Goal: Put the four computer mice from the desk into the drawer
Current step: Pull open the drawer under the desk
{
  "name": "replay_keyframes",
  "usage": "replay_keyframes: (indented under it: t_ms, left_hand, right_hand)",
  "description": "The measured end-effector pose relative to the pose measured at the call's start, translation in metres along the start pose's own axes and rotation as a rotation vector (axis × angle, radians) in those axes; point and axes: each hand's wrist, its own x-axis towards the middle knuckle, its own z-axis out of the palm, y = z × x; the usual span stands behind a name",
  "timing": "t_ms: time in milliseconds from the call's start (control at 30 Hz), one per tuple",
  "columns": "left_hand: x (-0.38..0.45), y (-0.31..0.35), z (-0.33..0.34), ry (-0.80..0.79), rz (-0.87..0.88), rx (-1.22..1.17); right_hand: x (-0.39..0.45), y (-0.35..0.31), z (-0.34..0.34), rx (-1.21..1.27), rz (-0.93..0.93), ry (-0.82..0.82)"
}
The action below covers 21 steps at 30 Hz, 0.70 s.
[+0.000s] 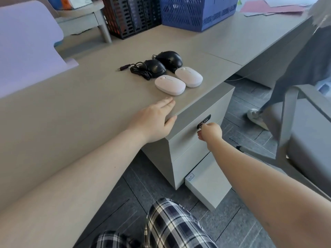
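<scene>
Two white wireless mice (170, 85) (189, 76) lie side by side near the desk's front corner. Behind them sit two black wired mice (155, 67) (169, 58) with a coiled cable. My left hand (154, 120) rests flat on the desk edge (188, 108), thumb under the rim, just in front of the nearer white mouse. My right hand (209, 131) is closed at the top drawer front (189, 140), fingers pinched at the black combination lock (204, 121). The top drawer is closed.
A lower drawer (209, 187) stands pulled out near the floor. Black (129, 15) and blue (195, 11) mesh file holders stand at the desk's back. A grey chair (308, 126) and another person's leg and shoe (256, 117) are on the right.
</scene>
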Motion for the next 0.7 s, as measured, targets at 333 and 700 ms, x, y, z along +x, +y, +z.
replay_keyframes:
  t_ms: [333, 700]
  left_hand:
    - [-0.001, 0.003, -0.002, -0.01, -0.017, 0.015]
    - [-0.003, 0.006, -0.002, -0.056, -0.023, 0.039]
  right_hand:
    - [-0.006, 0.005, -0.01, -0.044, -0.032, -0.06]
    - [-0.032, 0.011, -0.04, -0.818, -0.899, 0.105]
